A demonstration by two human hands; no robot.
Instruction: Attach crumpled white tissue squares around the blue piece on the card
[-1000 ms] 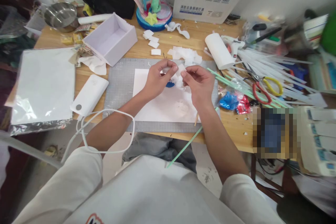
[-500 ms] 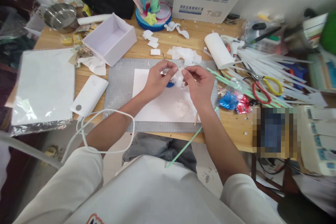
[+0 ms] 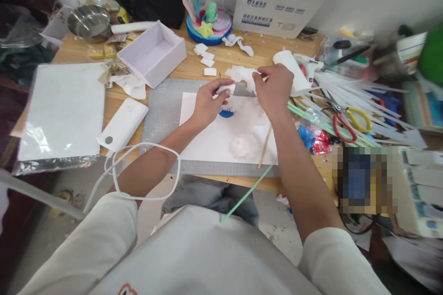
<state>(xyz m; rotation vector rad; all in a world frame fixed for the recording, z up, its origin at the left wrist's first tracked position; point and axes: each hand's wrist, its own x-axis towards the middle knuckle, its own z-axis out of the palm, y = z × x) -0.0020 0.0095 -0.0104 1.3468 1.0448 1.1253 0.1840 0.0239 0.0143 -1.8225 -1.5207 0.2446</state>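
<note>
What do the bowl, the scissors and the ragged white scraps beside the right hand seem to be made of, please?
Bowl: probably stainless steel, polished; silvery with bright reflections.
Scissors: likely steel blades, silvery; smooth red and yellow handles, apparently plastic.
Ragged white scraps: perhaps tissue or thin paper, matte; uneven edges, no shine, but uncertain.

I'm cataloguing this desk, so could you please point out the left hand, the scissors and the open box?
Left hand (image 3: 206,103): head view, middle of the hand.
Scissors (image 3: 341,109): head view, at the pivot.
Open box (image 3: 167,64): head view, outer side wall.
</note>
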